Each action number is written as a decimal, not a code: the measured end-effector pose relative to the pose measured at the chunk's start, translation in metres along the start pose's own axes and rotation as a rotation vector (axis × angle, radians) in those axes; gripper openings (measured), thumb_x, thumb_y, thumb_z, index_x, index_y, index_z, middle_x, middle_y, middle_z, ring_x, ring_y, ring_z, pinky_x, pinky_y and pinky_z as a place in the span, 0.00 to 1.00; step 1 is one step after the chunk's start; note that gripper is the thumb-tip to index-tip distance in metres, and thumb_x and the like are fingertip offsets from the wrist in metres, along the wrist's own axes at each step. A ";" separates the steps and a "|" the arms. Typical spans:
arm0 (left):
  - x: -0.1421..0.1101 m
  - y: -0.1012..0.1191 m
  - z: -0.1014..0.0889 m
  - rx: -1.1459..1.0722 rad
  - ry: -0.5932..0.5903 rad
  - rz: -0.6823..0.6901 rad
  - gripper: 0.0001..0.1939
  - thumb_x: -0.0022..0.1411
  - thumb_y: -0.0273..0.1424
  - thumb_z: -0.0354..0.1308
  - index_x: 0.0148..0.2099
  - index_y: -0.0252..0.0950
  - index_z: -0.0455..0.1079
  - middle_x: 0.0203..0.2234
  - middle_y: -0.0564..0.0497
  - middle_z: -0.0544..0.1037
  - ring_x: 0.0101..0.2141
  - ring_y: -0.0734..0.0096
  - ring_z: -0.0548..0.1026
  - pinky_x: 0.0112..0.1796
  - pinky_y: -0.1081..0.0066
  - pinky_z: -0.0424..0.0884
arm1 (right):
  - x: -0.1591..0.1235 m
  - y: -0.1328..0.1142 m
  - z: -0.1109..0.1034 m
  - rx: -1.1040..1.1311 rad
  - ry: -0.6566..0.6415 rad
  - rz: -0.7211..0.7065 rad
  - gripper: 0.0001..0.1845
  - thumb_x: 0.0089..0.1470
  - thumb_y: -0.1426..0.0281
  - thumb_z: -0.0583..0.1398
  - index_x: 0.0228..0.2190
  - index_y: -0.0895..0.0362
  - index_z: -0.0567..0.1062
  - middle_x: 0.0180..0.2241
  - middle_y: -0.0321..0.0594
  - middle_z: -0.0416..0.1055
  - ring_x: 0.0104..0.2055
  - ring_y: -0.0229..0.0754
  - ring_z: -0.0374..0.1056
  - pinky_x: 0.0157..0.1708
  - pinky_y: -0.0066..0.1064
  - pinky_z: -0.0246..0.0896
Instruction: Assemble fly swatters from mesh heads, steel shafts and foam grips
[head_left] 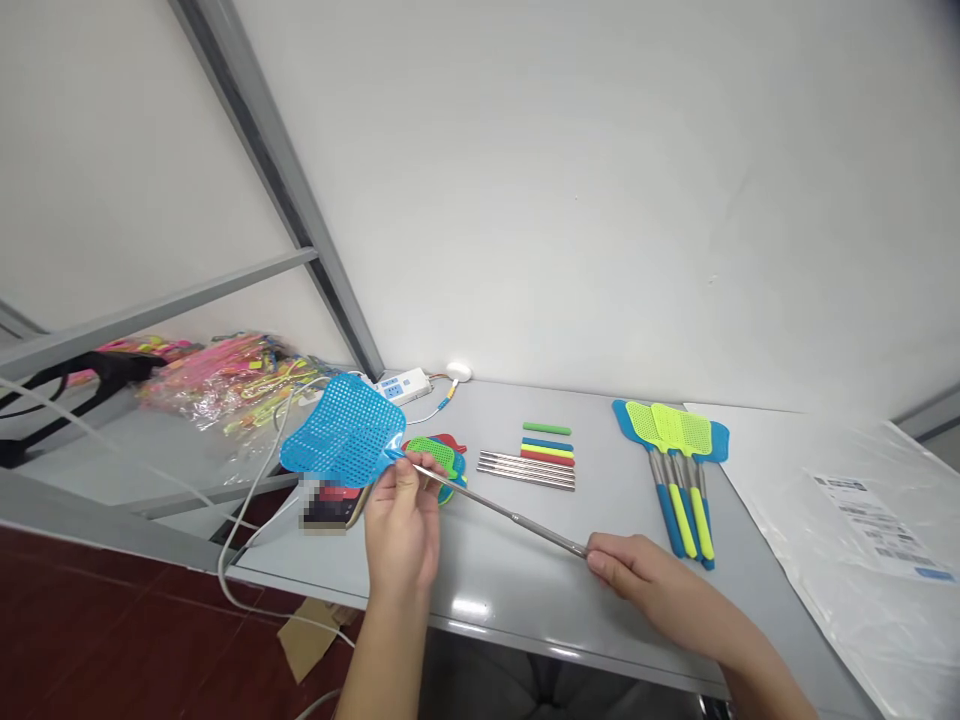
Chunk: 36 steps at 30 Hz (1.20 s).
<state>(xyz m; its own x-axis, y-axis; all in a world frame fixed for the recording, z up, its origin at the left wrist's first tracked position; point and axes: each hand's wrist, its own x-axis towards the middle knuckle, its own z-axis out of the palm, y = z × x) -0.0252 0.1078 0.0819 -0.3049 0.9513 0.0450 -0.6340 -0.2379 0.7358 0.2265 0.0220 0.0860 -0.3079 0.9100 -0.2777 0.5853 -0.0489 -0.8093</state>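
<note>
My left hand [403, 525] pinches the neck of a blue mesh fly swatter head [343, 431], held tilted just above the grey table [510, 590]. A thin metal telescopic rod [504, 512] runs from that head down to my right hand [630, 572], whose fingers are closed round the rod's lower end. Under the head lie green, red and blue swatter heads [439, 455] in a small pile.
Several bare metal rods [526, 469] and coloured handle sleeves [547, 447] lie mid-table. Finished swatters [679, 470] lie at the right. A phone [330, 503], a white power strip [405, 385], bagged pink and yellow parts [225, 380] and plastic-wrapped sheets [862, 530] are around.
</note>
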 end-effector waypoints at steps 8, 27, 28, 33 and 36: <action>-0.032 -0.037 0.018 0.080 -0.053 -0.114 0.12 0.61 0.40 0.61 0.37 0.34 0.71 0.31 0.50 0.74 0.34 0.74 0.74 0.39 0.72 0.73 | -0.003 0.003 -0.003 -0.150 0.179 -0.029 0.18 0.63 0.56 0.50 0.29 0.52 0.69 0.27 0.35 0.71 0.30 0.40 0.66 0.28 0.29 0.54; 0.011 -0.005 0.018 -0.059 0.127 -0.011 0.10 0.61 0.36 0.62 0.33 0.34 0.71 0.27 0.53 0.75 0.29 0.75 0.74 0.35 0.71 0.73 | -0.019 0.019 -0.013 -0.406 0.236 0.067 0.20 0.66 0.56 0.43 0.27 0.52 0.60 0.24 0.32 0.67 0.28 0.41 0.63 0.28 0.29 0.47; 0.014 -0.003 0.018 -0.062 0.122 -0.015 0.10 0.61 0.36 0.62 0.33 0.34 0.71 0.27 0.53 0.75 0.29 0.75 0.74 0.35 0.71 0.73 | -0.022 0.022 -0.015 -0.407 0.241 0.072 0.20 0.66 0.56 0.43 0.27 0.52 0.60 0.24 0.32 0.67 0.28 0.41 0.63 0.28 0.29 0.48; -0.008 -0.029 0.035 -0.010 0.059 -0.025 0.12 0.61 0.40 0.62 0.38 0.35 0.72 0.34 0.50 0.77 0.32 0.73 0.75 0.38 0.68 0.73 | -0.025 0.020 -0.019 -0.390 0.306 0.087 0.19 0.66 0.57 0.44 0.27 0.52 0.62 0.24 0.32 0.67 0.28 0.40 0.63 0.28 0.28 0.48; -0.046 -0.057 0.049 0.078 -0.137 -0.216 0.15 0.62 0.42 0.60 0.39 0.34 0.73 0.34 0.47 0.77 0.36 0.69 0.75 0.41 0.67 0.72 | -0.019 0.015 -0.017 -0.365 0.314 0.053 0.19 0.66 0.57 0.44 0.27 0.52 0.62 0.24 0.32 0.67 0.28 0.40 0.64 0.28 0.28 0.48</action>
<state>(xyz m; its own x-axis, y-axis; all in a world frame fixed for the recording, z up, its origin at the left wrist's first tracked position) 0.0598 0.0873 0.0709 -0.0661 0.9973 -0.0317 -0.6153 -0.0158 0.7881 0.2540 0.0109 0.0881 -0.0622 0.9932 -0.0987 0.8362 -0.0022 -0.5485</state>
